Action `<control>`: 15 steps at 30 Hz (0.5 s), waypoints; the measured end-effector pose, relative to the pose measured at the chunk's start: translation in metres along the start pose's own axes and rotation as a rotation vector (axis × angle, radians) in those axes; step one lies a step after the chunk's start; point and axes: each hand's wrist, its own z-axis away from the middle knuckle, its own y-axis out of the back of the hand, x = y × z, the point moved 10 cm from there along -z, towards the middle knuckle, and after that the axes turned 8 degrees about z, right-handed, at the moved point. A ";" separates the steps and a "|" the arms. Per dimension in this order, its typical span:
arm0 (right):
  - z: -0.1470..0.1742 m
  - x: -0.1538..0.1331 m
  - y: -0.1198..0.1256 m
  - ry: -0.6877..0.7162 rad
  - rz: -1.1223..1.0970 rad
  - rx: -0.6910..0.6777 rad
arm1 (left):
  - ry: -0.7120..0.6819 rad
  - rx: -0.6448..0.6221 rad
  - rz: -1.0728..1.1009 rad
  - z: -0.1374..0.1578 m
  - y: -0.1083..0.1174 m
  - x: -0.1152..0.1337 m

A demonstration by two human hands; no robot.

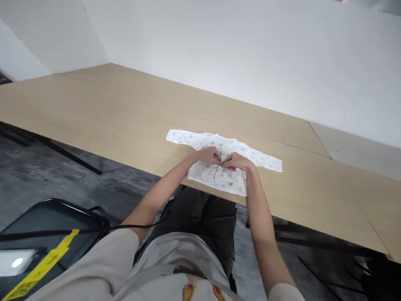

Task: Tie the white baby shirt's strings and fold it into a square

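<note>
Left hand (pixel 210 155) and right hand (pixel 235 160) pinched mid-front cloth of printed baby shirt (pixel 231 182) between closed fingertips, garment flat on wood-grain tabletop (pixel 125 125), apparently for two-handed access.

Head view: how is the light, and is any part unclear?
Head view: soft, fairly even light on the table; head view, centre: the white garment lacks fine detail; head view, lower left: bright round spot on white device, glare or lamp unclear; head view, lower right: darkness hides detail.

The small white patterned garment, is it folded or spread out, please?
Spread out: the white patterned garment lies on the light wooden table, both long sleeves extended sideways.
</note>
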 end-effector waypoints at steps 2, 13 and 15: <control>-0.001 0.003 0.002 -0.006 -0.034 0.017 | -0.014 0.009 0.025 -0.001 0.001 0.001; -0.003 0.007 -0.001 0.034 -0.091 -0.041 | -0.064 -0.021 0.060 -0.002 -0.003 0.000; -0.004 0.006 -0.001 0.040 -0.083 -0.040 | -0.089 -0.052 0.075 -0.002 -0.004 0.004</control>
